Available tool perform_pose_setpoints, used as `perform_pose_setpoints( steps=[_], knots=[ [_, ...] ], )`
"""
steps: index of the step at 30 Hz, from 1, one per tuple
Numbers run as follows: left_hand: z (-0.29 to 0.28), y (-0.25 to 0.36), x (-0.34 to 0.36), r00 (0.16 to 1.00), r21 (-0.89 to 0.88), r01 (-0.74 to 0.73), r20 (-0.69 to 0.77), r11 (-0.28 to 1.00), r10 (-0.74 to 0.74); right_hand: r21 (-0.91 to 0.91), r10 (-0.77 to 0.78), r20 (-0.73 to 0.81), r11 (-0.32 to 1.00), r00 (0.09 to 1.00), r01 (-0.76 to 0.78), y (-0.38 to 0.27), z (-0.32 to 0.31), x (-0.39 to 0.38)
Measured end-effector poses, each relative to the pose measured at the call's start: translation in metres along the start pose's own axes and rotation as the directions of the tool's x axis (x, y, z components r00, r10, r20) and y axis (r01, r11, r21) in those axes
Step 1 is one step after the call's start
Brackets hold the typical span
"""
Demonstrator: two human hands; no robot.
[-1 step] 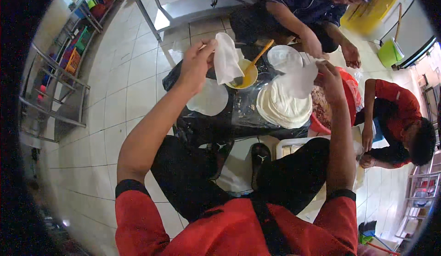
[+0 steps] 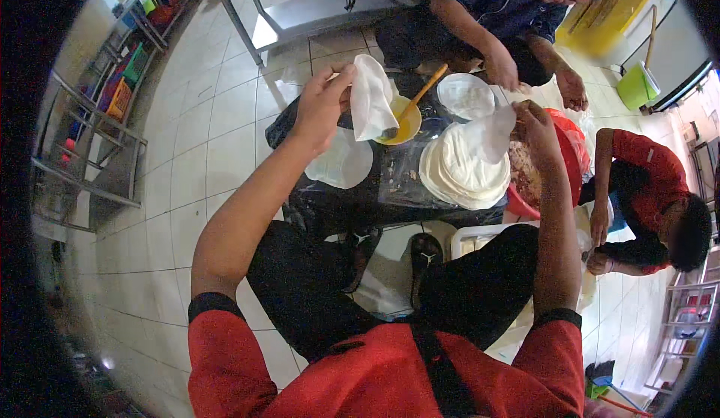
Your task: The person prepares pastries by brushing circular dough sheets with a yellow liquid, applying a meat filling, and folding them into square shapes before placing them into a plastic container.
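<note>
Hanging limp from left hand (image 2: 321, 106): wrapper (image 2: 371, 97), long axis vertical.

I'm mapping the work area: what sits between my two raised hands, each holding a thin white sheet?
In the head view, between the left hand and right hand sits a yellow bowl with a wooden-handled utensil, over black plastic sheeting.

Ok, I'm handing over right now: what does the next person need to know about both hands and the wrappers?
Left hand: raised, fingers pinching one thin white wrapper that hangs folded.
Right hand: lifting another sheet off the wrapper stack.
One single wrapper lies flat on the black-covered surface.
Yellow bowl with a wooden-handled tool sits behind, the red tub of filling to the right.
Left: most of the stack is still unseparated.
</note>
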State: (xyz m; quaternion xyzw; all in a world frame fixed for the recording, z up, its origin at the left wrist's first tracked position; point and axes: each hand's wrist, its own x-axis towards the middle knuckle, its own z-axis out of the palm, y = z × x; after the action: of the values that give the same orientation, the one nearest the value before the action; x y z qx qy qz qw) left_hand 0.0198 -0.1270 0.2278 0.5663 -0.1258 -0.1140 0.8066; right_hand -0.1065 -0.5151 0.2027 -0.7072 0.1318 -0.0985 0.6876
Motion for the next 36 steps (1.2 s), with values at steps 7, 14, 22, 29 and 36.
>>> perform_pose_setpoints(
  steps=[7, 14, 22, 29, 36],
  knots=[
    [0.006, -0.002, -0.005, 0.993, 0.064, 0.072, 0.090, 0.995, -0.077, -0.699, 0.056, 0.017, 0.714, 0.998, -0.028, 0.034, -0.011, 0.024],
    [0.006, -0.010, -0.011, 0.956, 0.210, 0.148, 0.218, 0.966, -0.194, -0.716, -0.252, 0.208, 0.619, 0.945, 0.322, 0.008, 0.076, 0.005],
    [0.013, -0.014, -0.016, 0.947, 0.204, 0.094, 0.285, 0.974, -0.151, 0.010, -0.324, 0.482, 0.931, 0.814, 0.365, -0.008, 0.170, -0.028],
    [-0.018, -0.014, -0.013, 0.966, 0.291, 0.042, 0.233, 0.956, -0.113, -0.102, -0.209, 0.515, 0.948, 0.831, 0.301, -0.011, 0.192, -0.022],
    [-0.043, -0.013, -0.024, 0.927, 0.485, -0.149, 0.371, 0.862, -0.048, 0.052, -0.107, 0.483, 0.994, 0.869, 0.093, 0.004, 0.220, -0.015]
  ],
)
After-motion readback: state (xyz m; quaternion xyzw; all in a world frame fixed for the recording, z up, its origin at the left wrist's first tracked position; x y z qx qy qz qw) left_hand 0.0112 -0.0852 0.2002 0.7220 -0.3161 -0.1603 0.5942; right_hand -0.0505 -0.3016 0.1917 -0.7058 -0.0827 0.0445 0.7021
